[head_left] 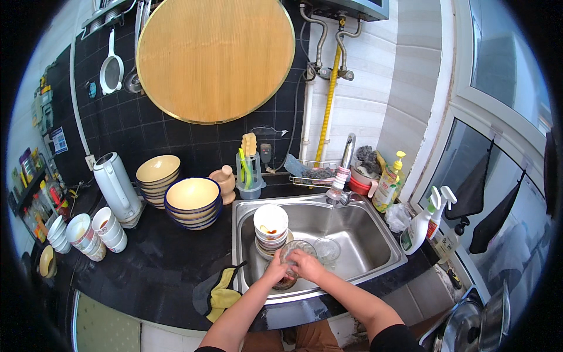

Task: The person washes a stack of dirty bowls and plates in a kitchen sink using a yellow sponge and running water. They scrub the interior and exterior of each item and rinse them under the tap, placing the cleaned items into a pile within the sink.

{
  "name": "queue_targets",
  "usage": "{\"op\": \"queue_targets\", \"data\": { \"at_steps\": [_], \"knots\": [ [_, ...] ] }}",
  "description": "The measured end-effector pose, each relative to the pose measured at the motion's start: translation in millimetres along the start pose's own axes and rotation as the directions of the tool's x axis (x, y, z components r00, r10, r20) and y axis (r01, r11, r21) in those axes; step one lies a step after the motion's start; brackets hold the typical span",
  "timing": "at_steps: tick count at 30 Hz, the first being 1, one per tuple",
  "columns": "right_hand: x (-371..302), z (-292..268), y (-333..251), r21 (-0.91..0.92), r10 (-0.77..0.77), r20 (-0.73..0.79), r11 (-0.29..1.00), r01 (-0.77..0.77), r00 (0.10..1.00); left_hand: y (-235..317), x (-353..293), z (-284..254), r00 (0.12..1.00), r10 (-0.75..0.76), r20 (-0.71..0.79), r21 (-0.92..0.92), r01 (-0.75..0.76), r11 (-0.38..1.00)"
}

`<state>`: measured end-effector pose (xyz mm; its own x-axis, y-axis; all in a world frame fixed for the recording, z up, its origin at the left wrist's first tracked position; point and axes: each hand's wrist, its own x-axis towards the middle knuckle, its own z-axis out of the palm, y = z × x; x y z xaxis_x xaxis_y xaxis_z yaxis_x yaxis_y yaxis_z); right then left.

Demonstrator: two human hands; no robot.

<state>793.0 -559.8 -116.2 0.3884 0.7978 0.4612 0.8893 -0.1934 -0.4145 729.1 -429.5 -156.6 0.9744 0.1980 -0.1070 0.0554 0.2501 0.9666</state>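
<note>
Over the left part of the steel sink [375,255], my left hand [277,271] and my right hand [306,265] are closed around a clear glass bowl [300,245], which is tilted. My right fingers reach into or across it; their tips are partly hidden. A second clear glass bowl [327,251] lies on the sink bottom to the right. Behind my left hand stands a stack of white bowls [271,218], the top one stained orange-brown inside. Below my hands a dark, round dish [285,284] shows in part. Water runs from the tap [337,192].
Left of the sink are stacked cream bowls [193,193], a wooden mortar [226,183], a utensil holder [251,176], a white kettle [115,185] and cups [109,226]. A yellow-grey cloth [223,293] lies at the front edge. Soap [388,185] and spray bottles [419,226] stand right.
</note>
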Motion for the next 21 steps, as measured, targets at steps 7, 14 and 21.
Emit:
{"op": "queue_targets", "data": {
  "at_steps": [7,14,21],
  "knots": [
    [4.6,-33.0,6.5,-0.516,-0.063,-0.01,0.855,0.049,0.998,7.4,-3.2,-1.2,0.998,-0.069,-0.001,-0.002,0.069,0.998],
    [34.4,-36.4,-18.4,-0.24,-0.237,0.112,0.936,0.257,0.965,2.0,-1.3,-5.3,0.973,-0.199,0.113,0.101,0.188,0.977],
    [20.9,-25.4,6.2,-0.122,0.531,-0.078,0.835,-0.537,0.844,17.1,-13.0,4.8,0.988,0.102,-0.113,0.251,-0.071,0.965]
  ]
}}
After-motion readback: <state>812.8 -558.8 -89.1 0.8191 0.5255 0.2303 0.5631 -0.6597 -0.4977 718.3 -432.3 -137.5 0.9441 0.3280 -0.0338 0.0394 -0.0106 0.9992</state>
